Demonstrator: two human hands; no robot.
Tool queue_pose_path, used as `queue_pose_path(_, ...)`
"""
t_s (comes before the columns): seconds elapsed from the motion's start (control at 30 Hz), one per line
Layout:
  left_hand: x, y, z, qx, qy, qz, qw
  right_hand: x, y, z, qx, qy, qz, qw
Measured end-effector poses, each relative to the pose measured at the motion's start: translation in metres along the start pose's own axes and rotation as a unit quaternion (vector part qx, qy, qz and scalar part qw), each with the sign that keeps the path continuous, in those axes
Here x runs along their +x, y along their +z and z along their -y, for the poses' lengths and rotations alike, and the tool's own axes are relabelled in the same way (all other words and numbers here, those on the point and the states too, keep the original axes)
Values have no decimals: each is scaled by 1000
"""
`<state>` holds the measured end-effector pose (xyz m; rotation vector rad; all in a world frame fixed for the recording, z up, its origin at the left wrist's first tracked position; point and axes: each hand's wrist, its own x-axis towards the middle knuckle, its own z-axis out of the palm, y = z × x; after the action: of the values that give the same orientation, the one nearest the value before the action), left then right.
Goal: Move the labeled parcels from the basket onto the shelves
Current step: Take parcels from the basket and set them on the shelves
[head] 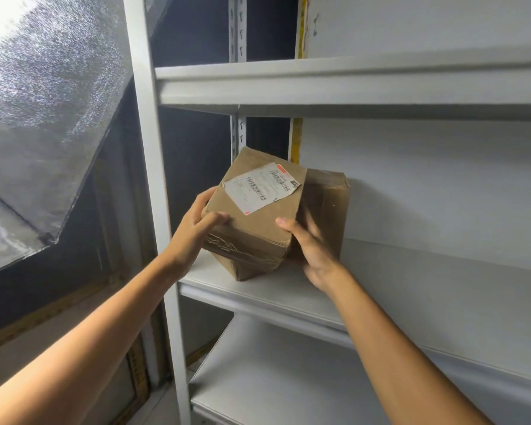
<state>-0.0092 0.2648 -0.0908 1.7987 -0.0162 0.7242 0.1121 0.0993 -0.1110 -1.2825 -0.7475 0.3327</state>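
The parcel [252, 222] could have slid off the near edge of the shelf [411, 289], because it leaned on one corner. It was at the shelf's left end, touching another box [328, 210]. The left hand [193, 237] gripped its left side and the right hand [310, 250] gripped its right.

No wording can be read. The only printed matter is a white shipping label [262, 187], stuck askew on the upper front face of the brown parcel [252, 234]. It carries several black barcodes [257, 187], one near the label's middle and shorter ones toward the parcel's top right corner, where a small red strip [281, 169] edges the label. The fine print between them is too small and blurred to make out.
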Motion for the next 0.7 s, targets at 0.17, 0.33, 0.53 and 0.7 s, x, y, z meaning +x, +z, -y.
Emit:
queue_pose_path(0.17,-14,2,-20,6,-60,45,997,-16,-5,14,24,61,0,998)
queue_pose_path(0.33,-34,26,-26,-17,-93,32,995,-46,-27,21,5,41,-32,999)
queue_pose_path(0.53,-40,80,-54,-82,-87,10,993,-96,-78,47,34,3,-79,996)
queue_pose_path(0.7,-46,150,-75,-163,-116,87,976,-142,-141,77,4,-21,-116,993)
